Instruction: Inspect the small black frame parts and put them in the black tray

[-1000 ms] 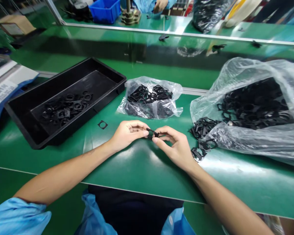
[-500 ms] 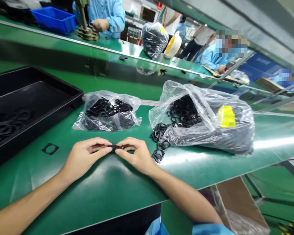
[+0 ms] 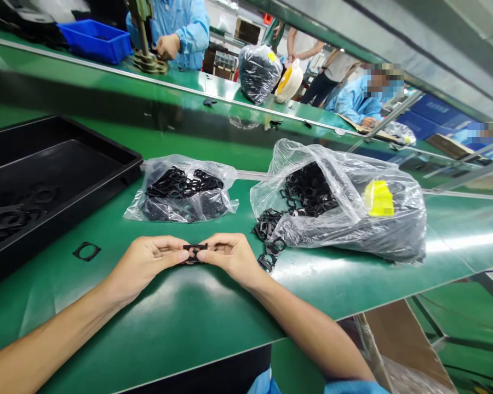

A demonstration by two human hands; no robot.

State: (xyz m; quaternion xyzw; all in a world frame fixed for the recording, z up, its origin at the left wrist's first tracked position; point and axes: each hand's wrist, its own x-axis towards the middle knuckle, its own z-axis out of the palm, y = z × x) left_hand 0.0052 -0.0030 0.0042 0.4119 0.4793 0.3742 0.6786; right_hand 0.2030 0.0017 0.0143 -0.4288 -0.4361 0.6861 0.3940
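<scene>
Both the left hand (image 3: 142, 262) and right hand (image 3: 230, 257) have their fingers clamped on one black ring (image 3: 194, 253), held just above the tabletop (image 3: 213, 306), near the open bag (image 3: 345, 208).

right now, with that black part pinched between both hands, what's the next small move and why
Probably carry the black part left and drop it into the black tray. Both the left hand and the right hand pinch it above the green table, and similar black pieces already lie in that tray, while the bags hold the rest.
</scene>
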